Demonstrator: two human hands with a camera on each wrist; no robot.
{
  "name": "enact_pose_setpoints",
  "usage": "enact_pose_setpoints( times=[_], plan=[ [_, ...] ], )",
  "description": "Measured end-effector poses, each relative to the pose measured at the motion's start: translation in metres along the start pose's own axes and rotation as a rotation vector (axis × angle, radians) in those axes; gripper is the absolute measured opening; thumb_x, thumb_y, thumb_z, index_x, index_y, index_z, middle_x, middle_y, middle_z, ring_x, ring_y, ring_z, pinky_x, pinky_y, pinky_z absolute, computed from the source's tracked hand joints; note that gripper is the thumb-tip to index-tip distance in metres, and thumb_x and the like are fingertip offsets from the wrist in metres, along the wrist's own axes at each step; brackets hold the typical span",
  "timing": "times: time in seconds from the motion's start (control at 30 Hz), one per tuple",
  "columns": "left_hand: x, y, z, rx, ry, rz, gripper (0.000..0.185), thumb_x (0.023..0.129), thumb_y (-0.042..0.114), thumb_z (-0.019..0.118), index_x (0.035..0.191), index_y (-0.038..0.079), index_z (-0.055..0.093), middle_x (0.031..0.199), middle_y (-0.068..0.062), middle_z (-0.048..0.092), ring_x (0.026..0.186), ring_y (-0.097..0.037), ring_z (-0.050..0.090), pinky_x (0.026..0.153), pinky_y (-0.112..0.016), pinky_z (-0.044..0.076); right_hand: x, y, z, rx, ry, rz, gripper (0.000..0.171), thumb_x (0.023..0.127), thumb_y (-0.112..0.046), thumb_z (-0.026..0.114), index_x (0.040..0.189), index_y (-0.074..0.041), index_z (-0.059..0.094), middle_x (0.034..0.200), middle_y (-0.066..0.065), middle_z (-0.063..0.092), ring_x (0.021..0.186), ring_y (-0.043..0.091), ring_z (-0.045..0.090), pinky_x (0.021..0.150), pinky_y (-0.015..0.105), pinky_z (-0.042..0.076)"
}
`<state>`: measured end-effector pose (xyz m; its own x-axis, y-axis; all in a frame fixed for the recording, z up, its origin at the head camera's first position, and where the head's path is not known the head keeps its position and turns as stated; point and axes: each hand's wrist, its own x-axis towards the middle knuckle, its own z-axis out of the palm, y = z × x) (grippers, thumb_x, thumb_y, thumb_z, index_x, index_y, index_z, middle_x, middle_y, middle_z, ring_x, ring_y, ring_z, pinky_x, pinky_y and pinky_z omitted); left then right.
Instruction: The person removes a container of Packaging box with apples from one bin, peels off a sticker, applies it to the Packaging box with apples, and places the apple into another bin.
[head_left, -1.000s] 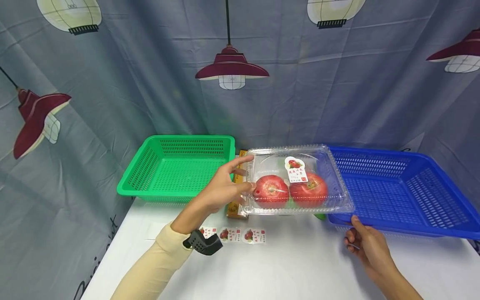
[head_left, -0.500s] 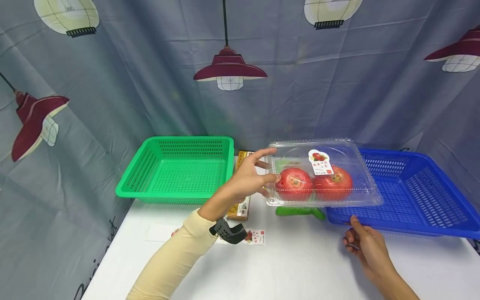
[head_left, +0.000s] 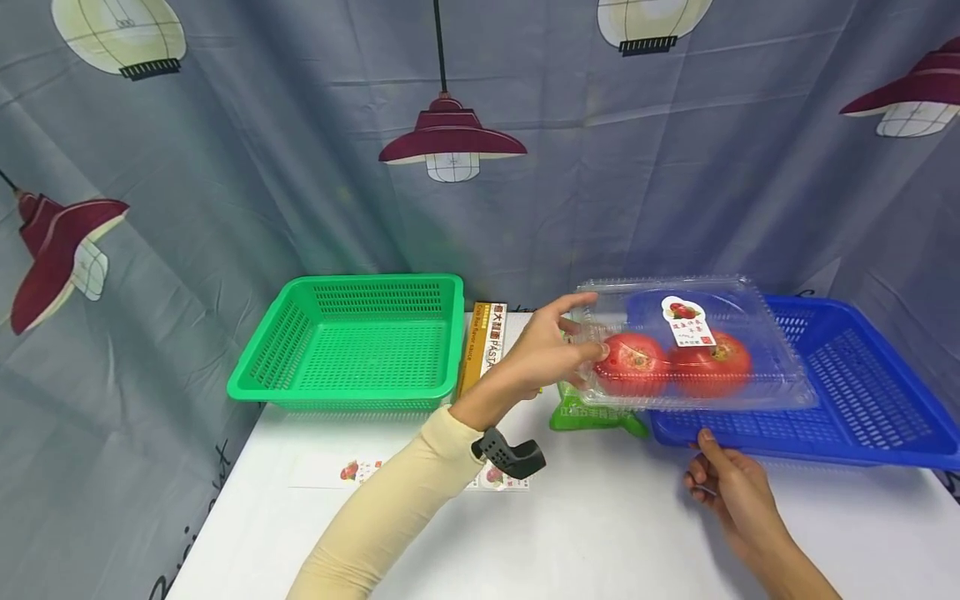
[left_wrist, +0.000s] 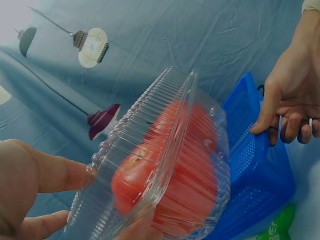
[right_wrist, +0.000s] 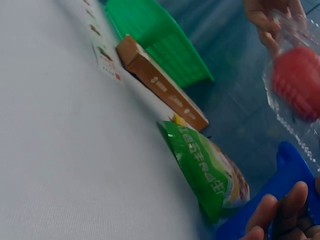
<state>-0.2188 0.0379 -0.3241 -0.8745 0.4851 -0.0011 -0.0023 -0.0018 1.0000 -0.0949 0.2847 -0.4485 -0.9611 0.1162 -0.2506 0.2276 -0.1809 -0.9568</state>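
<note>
My left hand (head_left: pixel 551 350) grips the left end of a clear plastic clamshell box (head_left: pixel 768 358), thumb at the front and fingers behind. Inside lie two red tomatoes, the left tomato (head_left: pixel 633 364) beside the right tomato (head_left: pixel 711 367). A white label (head_left: pixel 690 323) with a tomato picture sticks to the lid. The box is raised and overlaps the left part of a blue plastic basket (head_left: pixel 892 457) in the head view. With thumb on top and fingers curled below, my right hand (head_left: pixel 738 492) pinches that basket's front rim, as the left wrist view shows.
A green plastic basket (head_left: pixel 337 396) stands at the back left. Beside it lies a pasta box (head_left: pixel 483 346), partly behind my left hand. A green food bag (head_left: pixel 592 417) lies left of the blue basket. A strip of labels (head_left: pixel 360 471) lies under my left forearm.
My left hand has carried the box of tomatoes rightward, from beside the blue basket to over its left part. The pasta box and green bag show more. My right hand has stayed at the rim.
</note>
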Motion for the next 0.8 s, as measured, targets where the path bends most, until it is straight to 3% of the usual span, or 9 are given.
enact_pose_setpoints(
  times=[0.27,0.6,0.8],
  plan=[
    [0.017,0.002,0.029,-0.005,-0.004,-0.011,0.069,0.075,-0.005,0.068,0.133,0.027,0.048,0.102,-0.014,0.052,0.051,-0.028,0.059,0.050,-0.047,0.051,0.000,0.000,0.000,-0.011,-0.009,0.011,0.034,0.096,-0.038,0.048,0.100,-0.004,0.051,0.065,-0.001,0.050,0.062,0.014,0.055,0.055,0.027,0.045],
    [0.031,-0.006,0.060,0.008,0.003,-0.065,0.069,0.076,-0.002,0.072,0.131,0.032,0.049,0.109,-0.007,0.048,0.047,-0.028,0.059,0.048,-0.044,0.052,0.000,0.000,0.002,-0.011,0.002,0.012,0.035,0.095,-0.039,0.049,0.098,-0.003,0.052,0.064,-0.001,0.050,0.062,0.014,0.055,0.054,0.027,0.046],
    [0.041,-0.009,0.078,0.074,0.024,-0.067,0.069,0.076,-0.001,0.072,0.131,0.033,0.048,0.106,-0.004,0.048,0.049,-0.023,0.060,0.045,-0.037,0.051,0.000,-0.001,0.001,-0.032,0.008,0.012,0.038,0.095,-0.040,0.049,0.100,-0.002,0.050,0.064,-0.001,0.049,0.062,0.014,0.055,0.055,0.027,0.046]
  ],
)
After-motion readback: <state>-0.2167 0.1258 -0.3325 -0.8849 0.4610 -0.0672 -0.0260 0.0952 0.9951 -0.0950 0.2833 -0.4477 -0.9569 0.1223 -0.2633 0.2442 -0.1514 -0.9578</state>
